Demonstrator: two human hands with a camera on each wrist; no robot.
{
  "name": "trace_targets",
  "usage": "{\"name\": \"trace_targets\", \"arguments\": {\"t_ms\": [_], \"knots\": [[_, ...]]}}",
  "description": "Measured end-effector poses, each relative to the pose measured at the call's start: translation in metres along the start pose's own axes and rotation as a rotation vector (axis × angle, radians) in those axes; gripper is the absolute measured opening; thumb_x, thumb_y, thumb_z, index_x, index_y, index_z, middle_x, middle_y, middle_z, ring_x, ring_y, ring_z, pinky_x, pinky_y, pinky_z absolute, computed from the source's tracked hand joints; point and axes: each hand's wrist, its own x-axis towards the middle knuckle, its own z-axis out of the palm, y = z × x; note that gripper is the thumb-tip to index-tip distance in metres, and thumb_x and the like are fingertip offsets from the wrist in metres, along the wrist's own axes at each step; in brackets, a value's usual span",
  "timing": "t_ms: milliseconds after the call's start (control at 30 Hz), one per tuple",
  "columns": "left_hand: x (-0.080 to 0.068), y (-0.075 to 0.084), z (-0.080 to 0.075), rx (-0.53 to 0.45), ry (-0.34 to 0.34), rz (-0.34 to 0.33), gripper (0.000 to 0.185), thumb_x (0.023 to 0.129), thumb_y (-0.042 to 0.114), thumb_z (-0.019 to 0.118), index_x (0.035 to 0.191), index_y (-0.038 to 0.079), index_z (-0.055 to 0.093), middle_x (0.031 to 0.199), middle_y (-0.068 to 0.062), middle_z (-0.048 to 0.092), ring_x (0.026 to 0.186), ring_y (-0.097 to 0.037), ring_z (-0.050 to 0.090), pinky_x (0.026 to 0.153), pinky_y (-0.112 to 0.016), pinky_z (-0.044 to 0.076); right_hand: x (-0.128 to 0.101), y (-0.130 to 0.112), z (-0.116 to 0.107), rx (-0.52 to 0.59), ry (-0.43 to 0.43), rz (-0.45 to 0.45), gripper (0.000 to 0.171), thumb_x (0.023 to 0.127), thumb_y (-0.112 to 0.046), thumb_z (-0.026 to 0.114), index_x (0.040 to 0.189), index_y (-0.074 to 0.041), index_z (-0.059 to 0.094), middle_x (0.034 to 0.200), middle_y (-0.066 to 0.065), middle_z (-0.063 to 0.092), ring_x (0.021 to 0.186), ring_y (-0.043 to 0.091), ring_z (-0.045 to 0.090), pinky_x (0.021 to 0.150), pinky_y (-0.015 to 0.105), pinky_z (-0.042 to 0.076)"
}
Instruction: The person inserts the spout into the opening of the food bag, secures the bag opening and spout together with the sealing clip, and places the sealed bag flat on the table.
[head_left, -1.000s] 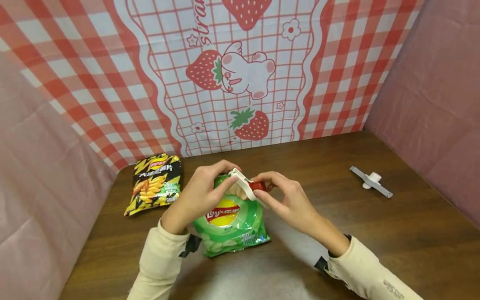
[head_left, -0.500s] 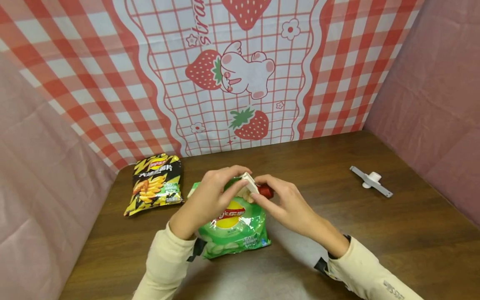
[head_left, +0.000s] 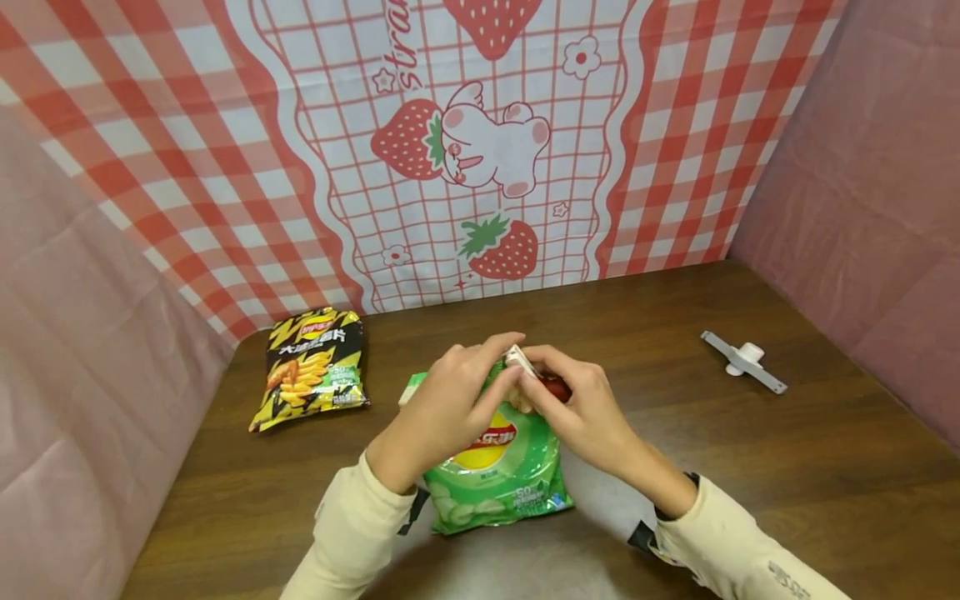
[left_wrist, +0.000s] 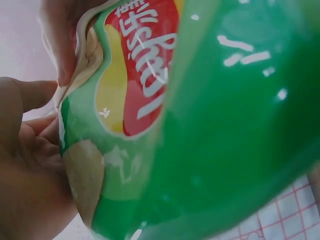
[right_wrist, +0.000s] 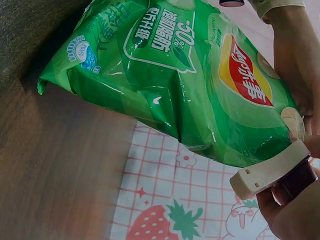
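In the head view, both hands meet over the top edge of a green Lay's chip bag (head_left: 502,483). My left hand (head_left: 442,417) pinches that edge; the left wrist view shows its thumb and fingers on the bag's corner, beside the puffed green front (left_wrist: 235,120). My right hand (head_left: 588,400) grips a white bag clip (head_left: 520,360) with a dark red round part. The right wrist view shows the clip's slotted white end (right_wrist: 270,170) at the bag's top edge, fingers round the red part (right_wrist: 295,181). Whether the clip has caught the bag is hidden.
A black and yellow chip bag (head_left: 309,367) lies at the back left of the brown table (head_left: 660,333). On the right rests a grey strip with a white round cap (head_left: 745,367). A checked strawberry cloth (head_left: 487,167) hangs behind, with pink cloth at both sides.
My left hand and the green bag have moved right, closer to the right hand. The white clip now shows less between the fingers. The right hand has shifted slightly right.
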Motion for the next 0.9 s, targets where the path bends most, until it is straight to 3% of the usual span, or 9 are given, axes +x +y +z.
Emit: {"name": "trace_targets", "arguments": {"t_ms": [100,333,667,900], "knots": [[0.002,0.000,0.004,-0.002,0.021,0.000,0.030,0.105,0.024,0.053,0.125,0.004,0.062,0.099,-0.001,0.071,0.077,-0.009,0.060,0.076,-0.033,0.048,-0.001,0.001,-0.001,0.000,0.015,0.008,0.023,0.096,0.001,0.062,0.115,-0.009,0.068,0.081,-0.002,0.068,0.059,0.008,0.054,0.050,0.021,0.043],[0.001,-0.004,0.006,-0.110,0.125,0.004,0.019,0.103,0.022,0.057,0.108,0.009,0.070,0.101,0.003,0.068,0.095,-0.007,0.062,0.087,-0.029,0.051,0.002,-0.002,-0.001,0.021,0.028,0.013,0.021,0.097,-0.002,0.062,0.113,-0.012,0.070,0.080,-0.005,0.068,0.060,0.007,0.058,0.050,0.021,0.046],[0.000,-0.003,0.008,-0.135,0.177,0.061,0.017,0.101,0.014,0.060,0.106,0.004,0.072,0.097,-0.002,0.069,0.090,-0.009,0.063,0.082,-0.024,0.052,0.002,-0.004,0.001,0.001,0.064,-0.020,0.019,0.094,0.000,0.065,0.110,-0.008,0.073,0.076,-0.003,0.069,0.055,0.006,0.055,0.047,0.019,0.043],[0.001,0.000,0.012,-0.082,0.213,0.064,0.013,0.098,0.008,0.063,0.103,0.001,0.073,0.090,-0.004,0.069,0.082,-0.011,0.062,0.075,-0.022,0.052,0.001,-0.004,0.002,0.001,0.092,-0.020,0.019,0.092,0.003,0.067,0.108,-0.005,0.074,0.074,-0.001,0.069,0.055,0.007,0.057,0.048,0.018,0.045]]}}
